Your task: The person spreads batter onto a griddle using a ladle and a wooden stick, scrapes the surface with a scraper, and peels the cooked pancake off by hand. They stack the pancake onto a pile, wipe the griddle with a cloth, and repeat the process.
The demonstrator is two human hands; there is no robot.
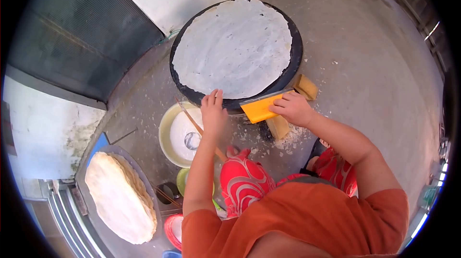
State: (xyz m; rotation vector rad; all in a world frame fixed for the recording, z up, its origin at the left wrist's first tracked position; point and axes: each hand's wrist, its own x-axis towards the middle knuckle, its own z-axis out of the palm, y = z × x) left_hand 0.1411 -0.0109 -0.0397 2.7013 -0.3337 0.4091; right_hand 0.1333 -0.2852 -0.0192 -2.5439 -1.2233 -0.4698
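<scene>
A wide, thin, pale pancake point(230, 47) covers most of a round black griddle point(297, 47) in front of me. My right hand point(294, 109) is closed on a yellow scraper point(261, 109), whose long edge lies along the griddle's near rim. At the pancake's near left edge is my left hand point(213, 114), its fingers stretched forward and its fingertips right at the rim. Below that hand stands a pale yellow basin point(165, 135) of white batter point(185, 131), with a ladle point(192, 140) in it and a wooden stick point(192, 121) across its rim.
A thick stack of cooked pancakes point(117, 200) lies on a board at the lower left. Wooden blocks point(306, 87) sit by the griddle, with pale crumbs on the floor point(365, 66). A green bowl point(181, 181) and a red bowl point(169, 233) stand beside my left leg.
</scene>
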